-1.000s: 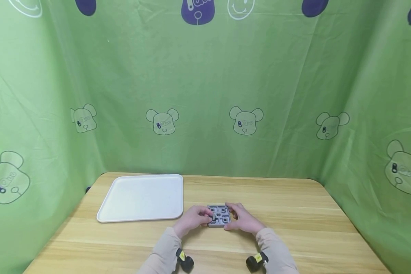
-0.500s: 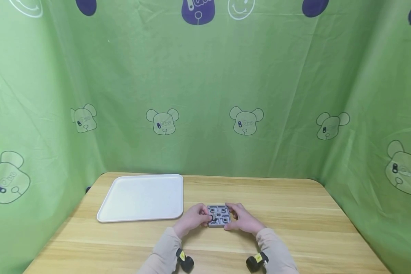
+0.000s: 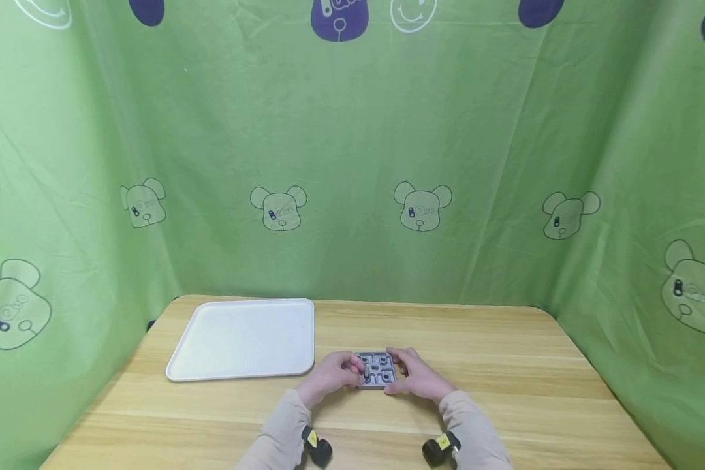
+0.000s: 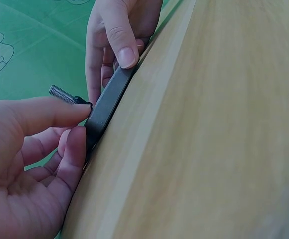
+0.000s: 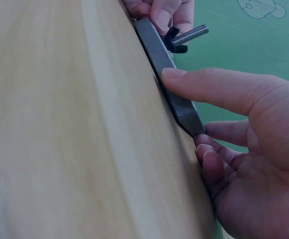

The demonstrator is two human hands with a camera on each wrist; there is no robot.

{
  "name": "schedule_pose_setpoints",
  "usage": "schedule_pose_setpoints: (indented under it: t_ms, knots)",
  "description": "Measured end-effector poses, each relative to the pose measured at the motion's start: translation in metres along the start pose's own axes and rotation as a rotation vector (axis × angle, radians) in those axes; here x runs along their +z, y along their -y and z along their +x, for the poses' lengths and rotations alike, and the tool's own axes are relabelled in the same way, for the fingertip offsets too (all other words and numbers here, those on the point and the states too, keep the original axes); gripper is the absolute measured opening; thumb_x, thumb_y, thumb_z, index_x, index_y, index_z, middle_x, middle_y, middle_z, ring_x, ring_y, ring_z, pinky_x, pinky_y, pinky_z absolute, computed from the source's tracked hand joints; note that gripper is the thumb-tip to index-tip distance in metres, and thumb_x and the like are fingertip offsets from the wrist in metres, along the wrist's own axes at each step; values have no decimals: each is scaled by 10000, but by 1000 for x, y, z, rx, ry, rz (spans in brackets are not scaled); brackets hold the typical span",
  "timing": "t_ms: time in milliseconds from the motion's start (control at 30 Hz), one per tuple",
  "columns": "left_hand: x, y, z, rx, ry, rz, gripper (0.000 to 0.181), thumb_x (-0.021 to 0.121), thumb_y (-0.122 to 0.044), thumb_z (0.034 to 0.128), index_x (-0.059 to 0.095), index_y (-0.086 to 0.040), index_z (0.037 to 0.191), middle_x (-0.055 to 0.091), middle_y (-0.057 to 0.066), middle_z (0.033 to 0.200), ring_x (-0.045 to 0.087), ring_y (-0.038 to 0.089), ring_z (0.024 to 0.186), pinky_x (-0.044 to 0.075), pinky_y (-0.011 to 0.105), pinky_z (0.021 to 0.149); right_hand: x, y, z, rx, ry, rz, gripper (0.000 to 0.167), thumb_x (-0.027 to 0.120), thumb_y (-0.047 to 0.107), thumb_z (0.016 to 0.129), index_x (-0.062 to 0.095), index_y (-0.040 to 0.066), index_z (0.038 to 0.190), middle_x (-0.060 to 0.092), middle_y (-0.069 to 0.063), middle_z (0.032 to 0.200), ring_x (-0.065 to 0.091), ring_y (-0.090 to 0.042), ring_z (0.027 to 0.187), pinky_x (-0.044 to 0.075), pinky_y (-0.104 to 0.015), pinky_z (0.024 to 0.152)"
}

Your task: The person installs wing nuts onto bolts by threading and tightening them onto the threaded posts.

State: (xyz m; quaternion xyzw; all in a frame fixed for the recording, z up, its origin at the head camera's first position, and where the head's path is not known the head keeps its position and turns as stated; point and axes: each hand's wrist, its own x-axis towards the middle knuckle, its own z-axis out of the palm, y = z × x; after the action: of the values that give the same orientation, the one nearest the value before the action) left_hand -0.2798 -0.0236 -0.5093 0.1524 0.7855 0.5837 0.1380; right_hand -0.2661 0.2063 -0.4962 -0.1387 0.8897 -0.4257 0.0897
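A square grey metal plate [image 3: 382, 369] with raised ribs and round recesses lies on the table, seen edge-on in both wrist views. From its near left part rises a threaded bolt [image 5: 191, 35] carrying a black wing nut [image 5: 172, 40]. My left hand [image 3: 331, 377] is at the plate's left side, thumb and finger around the wing nut. One fingertip touches a wing in the left wrist view; part of the nut is hidden there. My right hand [image 3: 418, 378] grips the plate's right side, thumb on the near edge and fingers at the far corner.
A white tray [image 3: 241, 339] lies on the left of the wooden table [image 3: 493, 365]. Green patterned cloth [image 3: 352, 261] hangs behind and on both sides. Each wrist wears a black camera.
Fingers of my left hand have shifted around the wing nut, drawing back and then coming forward again. The right hand and the plate stay in place.
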Motion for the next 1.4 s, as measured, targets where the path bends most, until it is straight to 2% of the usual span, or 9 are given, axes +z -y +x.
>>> schedule_pose_setpoints:
  t_ms: [333, 500, 700, 833, 1133, 1400]
  knots:
    - [-1, -2, -2, 8, 19, 26, 301, 753, -57, 711, 686, -19, 1001, 577, -4, 825, 539, 102, 737, 495, 203, 629, 2, -4, 2, 7, -3, 0, 922, 841, 237, 680, 389, 29, 1456, 484, -133, 1249, 491, -266, 1136, 422, -522, 1017]
    - [0, -1, -1, 1, 9, 45, 237, 722, -62, 771, 702, -26, 1004, 594, 3, 826, 545, 109, 728, 490, 214, 633, 2, -4, 2, 2, -7, -6, 927, 844, 243, 675, 393, 28, 1455, 492, -132, 1247, 494, -266, 1137, 411, -540, 1026]
    - [1, 1, 0, -3, 5, 55, 182, 661, -59, 850, 715, -28, 1021, 667, 55, 920, 567, 104, 754, 496, 203, 642, 2, -4, 2, 0, -16, -19, 928, 847, 248, 664, 404, 25, 1448, 504, -132, 1235, 502, -264, 1123, 398, -550, 1037]
    - [1, 1, -1, 0, 6, 53, 174, 629, -58, 878, 709, -21, 1029, 666, 70, 934, 563, 108, 746, 488, 196, 632, 3, -5, 2, 5, -16, -20, 926, 845, 251, 667, 404, 31, 1450, 500, -135, 1240, 499, -269, 1128, 391, -546, 1046]
    - [1, 1, -1, -16, -23, 12, 161, 688, -83, 834, 586, -27, 947, 558, 9, 813, 562, 115, 708, 527, 220, 641, 2, -3, 2, 18, -4, -10, 924, 837, 250, 676, 393, 38, 1458, 491, -121, 1237, 477, -260, 1144, 416, -517, 1024]
    - [0, 0, 0, -11, 3, -1, 167, 683, -29, 780, 627, -18, 937, 577, 4, 801, 552, 117, 725, 513, 206, 638, 2, -1, 1, 23, -8, -7, 925, 841, 245, 675, 394, 36, 1457, 493, -124, 1247, 481, -267, 1154, 407, -532, 1033]
